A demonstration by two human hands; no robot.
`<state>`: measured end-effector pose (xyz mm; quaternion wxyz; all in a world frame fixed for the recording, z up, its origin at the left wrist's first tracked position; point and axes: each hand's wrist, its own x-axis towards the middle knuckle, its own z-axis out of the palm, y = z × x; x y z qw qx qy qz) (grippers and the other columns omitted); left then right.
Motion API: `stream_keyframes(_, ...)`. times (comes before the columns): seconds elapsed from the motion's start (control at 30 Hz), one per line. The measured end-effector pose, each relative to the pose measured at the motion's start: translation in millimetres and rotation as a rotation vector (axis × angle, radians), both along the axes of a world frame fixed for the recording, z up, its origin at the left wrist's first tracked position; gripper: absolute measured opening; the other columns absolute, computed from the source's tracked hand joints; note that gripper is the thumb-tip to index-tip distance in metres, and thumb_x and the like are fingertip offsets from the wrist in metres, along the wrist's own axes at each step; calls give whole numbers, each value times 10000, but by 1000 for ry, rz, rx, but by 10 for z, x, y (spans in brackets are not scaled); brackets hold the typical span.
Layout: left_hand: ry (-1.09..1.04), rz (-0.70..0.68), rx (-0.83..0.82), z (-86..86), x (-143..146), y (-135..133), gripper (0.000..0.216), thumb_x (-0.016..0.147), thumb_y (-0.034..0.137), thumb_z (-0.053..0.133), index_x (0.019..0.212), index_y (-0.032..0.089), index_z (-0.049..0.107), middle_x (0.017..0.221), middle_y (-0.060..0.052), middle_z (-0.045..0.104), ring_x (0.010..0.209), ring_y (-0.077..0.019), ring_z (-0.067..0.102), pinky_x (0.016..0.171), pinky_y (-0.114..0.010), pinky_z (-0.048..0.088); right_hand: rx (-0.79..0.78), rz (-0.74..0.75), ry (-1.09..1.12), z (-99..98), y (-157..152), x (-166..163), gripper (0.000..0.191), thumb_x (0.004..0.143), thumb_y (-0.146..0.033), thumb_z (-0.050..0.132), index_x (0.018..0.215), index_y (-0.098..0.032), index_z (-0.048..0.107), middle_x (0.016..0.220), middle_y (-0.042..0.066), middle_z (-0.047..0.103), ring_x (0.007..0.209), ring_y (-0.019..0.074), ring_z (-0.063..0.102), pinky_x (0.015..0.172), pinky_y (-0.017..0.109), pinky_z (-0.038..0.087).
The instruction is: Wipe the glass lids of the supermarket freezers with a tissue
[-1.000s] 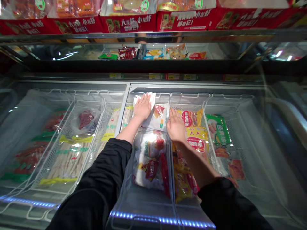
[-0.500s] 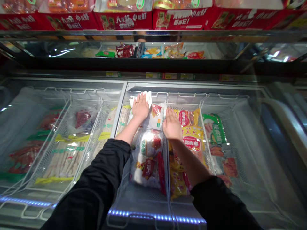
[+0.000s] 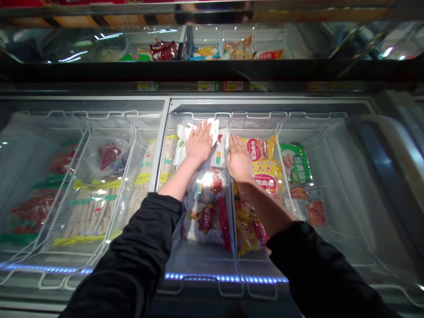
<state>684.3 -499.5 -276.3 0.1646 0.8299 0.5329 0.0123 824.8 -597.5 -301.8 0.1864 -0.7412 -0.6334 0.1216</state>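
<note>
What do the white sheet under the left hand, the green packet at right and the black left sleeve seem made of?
White sheet: matte paper or thin cloth, judging by its creased edges; I can't tell which.
Green packet: probably plastic film, smooth, judging by its thin, printed pouch form.
Black left sleeve: woven-looking fabric, mostly matte, judging by its soft folds.

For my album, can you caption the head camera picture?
Left hand flat on a white cloth, right hand nearby, above food packs.

Left hand (image 3: pixel 199 143) flat on white cloth (image 3: pixel 215 127); right hand (image 3: pixel 240 159) flat, beside yellow packets (image 3: pixel 267 168) in freezer (image 3: pixel 161 143).
</note>
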Motion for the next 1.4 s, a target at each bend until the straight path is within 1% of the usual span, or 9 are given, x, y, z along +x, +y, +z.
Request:
stream_keyframes(0.17,-16,-141,33,-19,-35,-605,640,1112,303,251,1746,222,284,1829,24,231,1713,-177,153,1409,-434,132,19,-17,12,18,-5,-18,699,996,-132,340,1687,-89,429,1721,120,479,1652,299,356,1383,571,292)
stream_keyframes(0.4,-3,12,56,-12,-325,-476,652,1103,276,271,1754,230,255,1829,-11,247,1709,-230,191,1396,-514,182,30,-81,-40,22,-78,0,653,970,-119,374,1591,-87,573,1667,133,553,1594,301,460,1345,521,373)
stream_keyframes(0.6,4,-22,109,-17,-276,-1317,628,1117,284,257,1730,160,318,1810,-26,278,1703,-215,215,1404,-479,191,16,-49,-28,-6,-251,-71,689,965,-114,360,1639,-57,492,1721,152,475,1635,310,387,1357,540,333)
stream_keyframes(0.77,3,-132,57,23,-224,-1027,625,1111,254,266,1734,238,312,1815,26,270,1695,-178,232,1403,-471,182,-26,25,-57,39,-820,-264,690,1040,-192,295,1717,-81,358,1768,143,393,1669,329,308,1368,592,291)
stream_keyframes(0.87,7,-9,55,52,-551,-898,631,1110,261,278,1740,231,287,1820,6,265,1704,-210,207,1395,-521,197,-52,72,-63,70,-1048,-319,686,1064,-248,293,1732,-92,328,1768,144,388,1668,350,307,1365,627,280)
stream_keyframes(1.0,39,50,82,36,-826,-1517,630,1113,266,276,1738,188,296,1812,-17,270,1701,-219,223,1399,-498,217,-78,70,-43,93,-1062,-327,695,1067,-274,307,1735,-80,313,1778,164,359,1669,363,299,1362,650,267)
stream_keyframes(1.13,53,-65,81,-26,-592,-2098,628,1112,264,312,1730,155,315,1811,-28,275,1688,-234,265,1402,-474,232,-96,55,-51,130,-1024,-343,702,1059,-259,298,1740,-89,300,1783,147,358,1672,347,295,1364,624,274)
stream_keyframes(1.27,12,-209,91,-8,-441,-1870,628,1109,248,300,1733,187,314,1806,-5,313,1691,-204,249,1405,-440,211,-72,42,-56,142,-1056,-345,722,1039,-212,302,1758,-152,265,1792,99,355,1673,336,293,1344,633,307)
stream_keyframes(1.4,10,-41,95,31,-628,-1812,639,1110,253,284,1748,217,265,1815,-1,266,1699,-205,226,1402,-493,212,-27,57,-40,98,-1061,-334,728,1045,-220,306,1767,-168,235,1790,102,357,1662,364,311,1318,678,331)
